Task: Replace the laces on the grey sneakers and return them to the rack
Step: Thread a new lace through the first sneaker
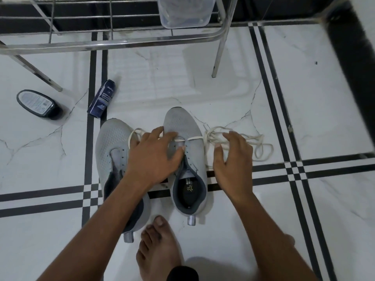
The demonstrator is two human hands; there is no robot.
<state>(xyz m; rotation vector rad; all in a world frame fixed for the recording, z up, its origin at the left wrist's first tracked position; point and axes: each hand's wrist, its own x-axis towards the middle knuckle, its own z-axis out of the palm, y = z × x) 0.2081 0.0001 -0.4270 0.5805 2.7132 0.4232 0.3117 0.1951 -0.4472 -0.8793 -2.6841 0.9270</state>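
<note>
Dark blue spray can (101,98) lying on the floor up-left of the left hand (154,157): brand reads "Helios" as far as legible, then "SPORTS & SNEAKER CLEANER", partly blurred. Dark bottle (38,104) farther left has a pale label with fine print, too small to read. Insole print inside the grey sneaker (185,155) under that hand, unreadable.

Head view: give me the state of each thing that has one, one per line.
Right sneaker: upright, white lace through the front eyelets only.
Left sneaker: upright, eyelets bare.
Lace: loose pile on floor.
Cleaner can: lying down.
Left hand: on right sneaker.
Right hand: open over lace.
</note>
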